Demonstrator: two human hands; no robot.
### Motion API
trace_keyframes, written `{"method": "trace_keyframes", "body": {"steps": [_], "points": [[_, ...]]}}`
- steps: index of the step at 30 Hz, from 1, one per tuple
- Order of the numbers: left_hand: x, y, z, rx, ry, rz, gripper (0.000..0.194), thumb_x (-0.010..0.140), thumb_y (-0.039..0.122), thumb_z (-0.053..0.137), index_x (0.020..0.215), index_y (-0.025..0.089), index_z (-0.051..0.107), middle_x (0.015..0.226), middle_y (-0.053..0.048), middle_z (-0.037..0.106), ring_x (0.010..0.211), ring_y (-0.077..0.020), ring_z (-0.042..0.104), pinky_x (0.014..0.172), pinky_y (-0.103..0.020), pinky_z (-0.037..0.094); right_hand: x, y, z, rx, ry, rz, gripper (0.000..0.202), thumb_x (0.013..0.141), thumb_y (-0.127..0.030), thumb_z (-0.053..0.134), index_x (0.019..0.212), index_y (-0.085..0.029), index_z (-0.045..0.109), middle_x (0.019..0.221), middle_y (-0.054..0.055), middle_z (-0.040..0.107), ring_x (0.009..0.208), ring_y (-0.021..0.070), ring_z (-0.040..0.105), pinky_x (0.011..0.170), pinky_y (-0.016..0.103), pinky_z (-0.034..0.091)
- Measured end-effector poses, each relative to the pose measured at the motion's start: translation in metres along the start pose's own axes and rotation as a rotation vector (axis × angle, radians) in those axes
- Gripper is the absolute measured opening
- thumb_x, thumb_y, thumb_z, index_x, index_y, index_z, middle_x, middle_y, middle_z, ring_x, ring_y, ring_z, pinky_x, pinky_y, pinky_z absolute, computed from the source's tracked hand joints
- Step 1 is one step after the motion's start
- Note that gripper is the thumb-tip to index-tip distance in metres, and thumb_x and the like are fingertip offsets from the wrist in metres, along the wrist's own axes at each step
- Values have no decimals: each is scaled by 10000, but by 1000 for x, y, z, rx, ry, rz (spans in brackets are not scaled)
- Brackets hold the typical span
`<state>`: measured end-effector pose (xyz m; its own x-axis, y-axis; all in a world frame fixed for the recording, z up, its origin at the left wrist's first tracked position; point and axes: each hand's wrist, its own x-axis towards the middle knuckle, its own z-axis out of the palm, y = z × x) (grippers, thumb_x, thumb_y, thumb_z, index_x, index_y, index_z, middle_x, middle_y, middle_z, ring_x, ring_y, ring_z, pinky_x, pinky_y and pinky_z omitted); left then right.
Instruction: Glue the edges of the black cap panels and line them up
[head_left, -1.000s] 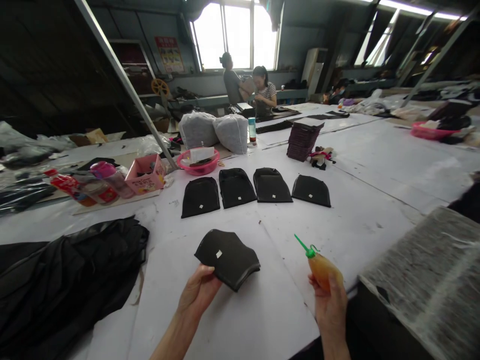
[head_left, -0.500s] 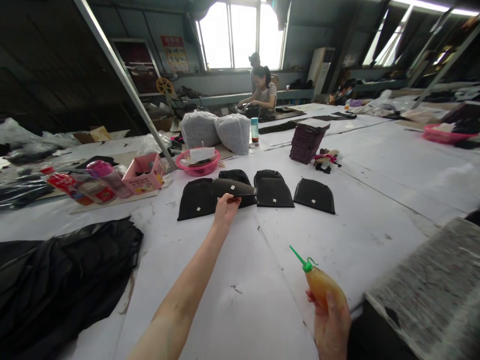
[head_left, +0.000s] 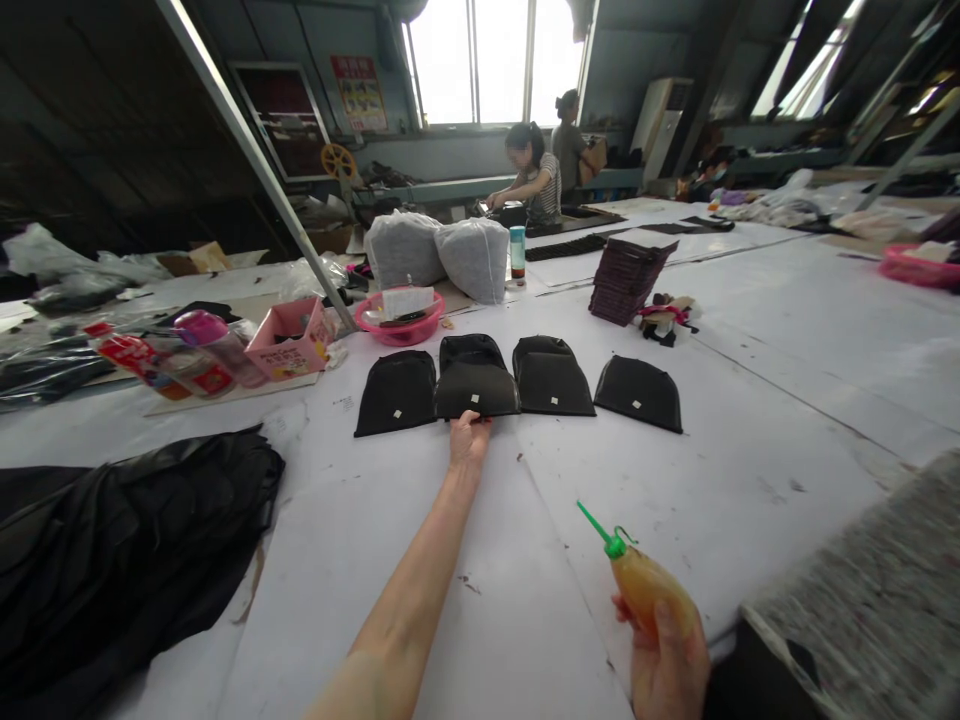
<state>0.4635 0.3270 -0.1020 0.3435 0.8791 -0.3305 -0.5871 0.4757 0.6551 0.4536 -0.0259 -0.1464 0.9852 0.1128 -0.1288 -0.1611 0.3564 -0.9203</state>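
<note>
My left hand reaches forward and pinches the near edge of a black fabric panel with a small white tag. This panel lies over another black panel, which shows behind it. To its left is a similar panel; on the right are a stacked pair and a single panel. My right hand is wrapped round a squeeze bottle of amber liquid, its green nozzle pointing up and left above the white table.
Black cloth is heaped at the left. Behind the panels stand a pink basin, a pink box, bottles, white bags and a dark stack. A grey fibrous sheet lies right. People are beyond.
The panel in my left hand has come down from a raised, tilted position to lie over the one behind. My right hand still holds the bottle. A background person has moved right.
</note>
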Motion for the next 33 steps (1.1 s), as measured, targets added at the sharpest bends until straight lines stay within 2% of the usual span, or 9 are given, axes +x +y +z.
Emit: {"method": "trace_keyframes", "body": {"steps": [3,8,13,17,22,25,27,30,33], "points": [[-1,2,1,-7,-7,9,391,686,-13,496,932,246,653,954,-10,732,962,-174,686,777,-255,501,0,1,-1,0,3,8,373,748,-500,875,1013,-271,746,891,37,771,653,202,725,538,296,620],[-6,-5,-5,-37,35,-17,388,683,-22,514,940,232,655,933,-10,742,951,-175,685,781,-258,496,0,-1,0,14,13,13,351,738,-481,889,990,-272,764,945,37,778,681,182,720,567,285,647],[-15,-19,-10,-83,106,-67,386,685,-57,534,954,204,624,884,-5,721,853,-137,665,783,-254,510,1,-2,1,48,14,26,366,728,-456,901,996,-248,764,948,34,782,685,167,729,590,249,656],[-19,-27,-7,-93,193,-127,311,690,-94,557,833,182,566,780,21,663,730,-100,621,749,-245,518,2,-1,1,54,10,17,381,716,-450,911,986,-232,752,947,29,782,690,169,737,577,254,656],[-24,-26,-6,-43,266,-204,245,801,-75,601,777,157,527,730,37,602,669,-82,599,681,-217,529,4,0,0,51,-3,3,409,712,-454,902,982,-198,735,903,12,778,639,165,735,546,255,646],[-30,-24,-8,18,246,-246,119,926,71,651,853,136,584,794,29,615,694,-93,614,650,-225,552,5,-1,1,37,-14,1,407,717,-450,896,983,-187,733,887,13,779,616,168,735,537,259,644],[-36,-24,-9,74,203,-287,102,954,150,667,876,129,605,817,16,632,716,-110,639,655,-246,573,4,-3,3,32,-6,-2,391,706,-453,894,954,-194,741,852,7,777,589,176,730,514,265,639],[-46,-22,-10,163,120,-329,144,892,101,690,803,135,581,762,-17,637,723,-131,684,736,-271,603,2,-10,11,11,8,2,355,651,-438,905,893,-226,755,792,-5,771,550,198,720,473,291,637],[-66,-19,-17,243,29,-311,205,796,45,710,752,160,546,709,-37,633,702,-141,707,814,-288,614,-1,-15,17,-41,15,-2,297,612,-436,881,840,-282,769,747,-10,758,503,236,695,408,369,630]]}}
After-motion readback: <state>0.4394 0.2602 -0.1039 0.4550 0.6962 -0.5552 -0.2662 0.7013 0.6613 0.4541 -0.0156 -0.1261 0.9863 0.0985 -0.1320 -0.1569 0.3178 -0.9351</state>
